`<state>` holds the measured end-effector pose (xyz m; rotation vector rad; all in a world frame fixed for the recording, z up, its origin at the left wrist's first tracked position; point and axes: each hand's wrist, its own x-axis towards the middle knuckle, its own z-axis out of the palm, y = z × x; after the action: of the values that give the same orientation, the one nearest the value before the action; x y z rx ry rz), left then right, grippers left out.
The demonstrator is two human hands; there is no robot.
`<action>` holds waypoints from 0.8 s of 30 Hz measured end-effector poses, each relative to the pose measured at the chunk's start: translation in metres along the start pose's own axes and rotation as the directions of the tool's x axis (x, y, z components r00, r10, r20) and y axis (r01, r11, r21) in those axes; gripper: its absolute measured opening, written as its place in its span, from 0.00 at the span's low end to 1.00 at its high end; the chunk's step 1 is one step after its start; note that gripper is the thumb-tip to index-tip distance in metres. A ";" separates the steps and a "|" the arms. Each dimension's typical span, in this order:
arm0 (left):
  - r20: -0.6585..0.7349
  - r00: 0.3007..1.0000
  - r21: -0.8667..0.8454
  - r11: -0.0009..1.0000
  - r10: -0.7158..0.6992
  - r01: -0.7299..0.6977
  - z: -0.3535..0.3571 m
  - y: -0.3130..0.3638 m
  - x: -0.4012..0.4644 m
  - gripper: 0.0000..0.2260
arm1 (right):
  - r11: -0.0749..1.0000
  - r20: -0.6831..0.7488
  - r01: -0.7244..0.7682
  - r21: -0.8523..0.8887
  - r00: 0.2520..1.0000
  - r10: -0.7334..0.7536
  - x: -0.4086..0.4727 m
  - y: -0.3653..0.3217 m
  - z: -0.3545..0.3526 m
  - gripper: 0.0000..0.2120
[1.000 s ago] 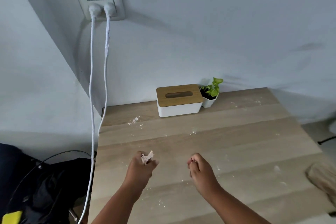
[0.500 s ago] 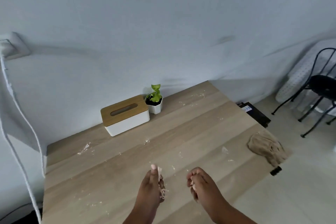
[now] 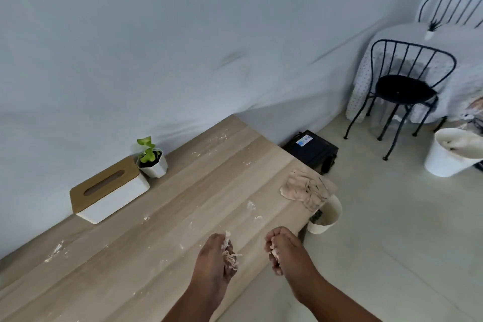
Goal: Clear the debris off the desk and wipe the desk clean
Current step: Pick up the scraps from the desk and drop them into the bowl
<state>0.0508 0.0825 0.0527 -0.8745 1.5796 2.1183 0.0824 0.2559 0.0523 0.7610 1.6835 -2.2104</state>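
Observation:
My left hand (image 3: pixel 214 259) is above the front part of the wooden desk (image 3: pixel 167 217) and grips a wad of pale paper scraps (image 3: pixel 229 256). My right hand (image 3: pixel 285 251) hovers at the desk's front edge with its fingers curled round a smaller bit of scrap (image 3: pixel 273 253). White crumbs (image 3: pixel 251 205) and dust lie scattered over the desk, with a patch at the far left (image 3: pixel 55 251). A crumpled beige cloth (image 3: pixel 304 188) lies on the desk's right corner. Below that corner a small white bin (image 3: pixel 326 217) stands on the floor.
A white tissue box with a wooden lid (image 3: pixel 109 189) and a small potted plant (image 3: pixel 151 162) stand against the wall. On the floor are a black box (image 3: pixel 311 150), a black wire chair (image 3: pixel 402 91) and a larger white bucket (image 3: pixel 452 155).
The view has swung right, away from the wall socket and cables, bringing the cloth, bins and chairs into sight. Both hands keep their scraps and have drifted toward the desk's right front edge.

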 end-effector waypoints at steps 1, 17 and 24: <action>0.013 1.000 0.007 1.000 -0.002 0.002 0.014 -0.004 -0.002 0.12 | 1.000 -0.012 0.001 0.010 1.000 -0.001 0.000 -0.002 -0.012 0.13; 0.232 0.963 0.337 0.940 -0.138 0.053 0.181 -0.040 0.018 0.08 | 0.993 -0.304 0.031 0.116 0.953 0.006 0.022 -0.020 -0.167 0.16; 0.324 0.909 0.438 0.893 -0.263 0.102 0.266 -0.053 0.063 0.10 | 0.994 -0.433 -0.010 0.105 0.900 0.055 0.050 -0.054 -0.226 0.11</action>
<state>-0.0340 0.3458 0.0221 -0.4223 1.5752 1.6069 0.0696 0.4919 0.0254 1.3886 1.7336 -2.2311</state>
